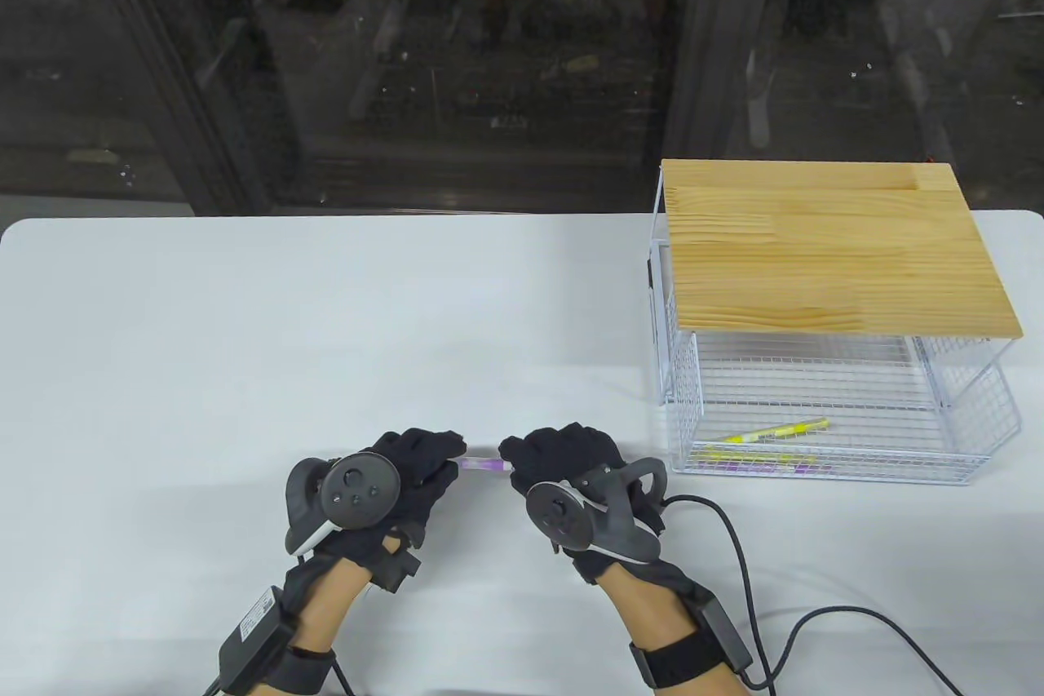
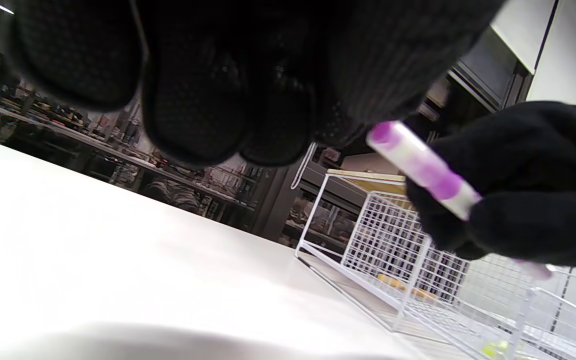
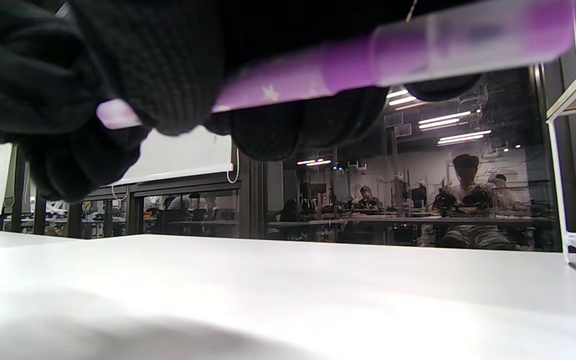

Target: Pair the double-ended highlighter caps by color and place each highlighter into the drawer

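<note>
Between the hands: one purple highlighter [image 1: 486,465], lying level above the white table [image 1: 245,337] near its front edge — each end is hidden in a glove.
Highlighters counted: three in all — the purple one being held, a yellow highlighter [image 1: 776,431] and a second purple highlighter [image 1: 763,461] lying on the drawer's mesh floor.
Drawer: one white wire drawer [image 1: 824,435], pulled out toward the front from a wire frame with a wooden top [image 1: 832,247], at the table's right side.
Left hand [image 1: 408,476]: one, palm turned inward, fingers curled round the highlighter's left end; in the left wrist view the fingertips [image 2: 193,115] bunch together over that end.
Right hand [image 1: 571,459]: one, fingers and thumb curled round the highlighter's right end; the right wrist view shows the purple barrel and clear cap crossing under the curled fingers [image 3: 168,75].
Trackers: two, one strapped to the back of each hand.
Hands' spacing: near each other, not touching; a short stretch of barrel shows between them.
</note>
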Demonstrator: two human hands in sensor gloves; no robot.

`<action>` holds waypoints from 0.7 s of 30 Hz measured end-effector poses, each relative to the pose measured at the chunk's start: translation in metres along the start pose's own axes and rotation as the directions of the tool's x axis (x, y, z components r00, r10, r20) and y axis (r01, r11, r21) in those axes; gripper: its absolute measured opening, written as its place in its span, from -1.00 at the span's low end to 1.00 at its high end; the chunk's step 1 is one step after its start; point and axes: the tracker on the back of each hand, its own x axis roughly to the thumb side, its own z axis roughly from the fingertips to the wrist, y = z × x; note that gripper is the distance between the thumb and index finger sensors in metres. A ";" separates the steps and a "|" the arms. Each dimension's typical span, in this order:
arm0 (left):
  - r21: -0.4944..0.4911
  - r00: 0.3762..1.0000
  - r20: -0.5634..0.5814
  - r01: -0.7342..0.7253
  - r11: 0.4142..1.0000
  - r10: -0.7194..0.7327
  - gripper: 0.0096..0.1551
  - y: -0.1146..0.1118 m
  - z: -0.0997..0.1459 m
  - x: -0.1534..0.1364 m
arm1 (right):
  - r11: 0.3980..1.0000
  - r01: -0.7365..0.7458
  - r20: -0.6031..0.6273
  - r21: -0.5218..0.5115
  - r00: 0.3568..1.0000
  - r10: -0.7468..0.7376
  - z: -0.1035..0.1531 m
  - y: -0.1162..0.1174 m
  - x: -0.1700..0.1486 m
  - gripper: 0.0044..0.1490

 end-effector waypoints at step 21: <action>0.007 0.997 -0.067 0.050 0.999 -0.049 -0.51 0.010 0.000 -0.010 | 0.949 -0.094 -0.209 -0.299 0.977 0.031 0.021 -0.096 -0.061 -0.45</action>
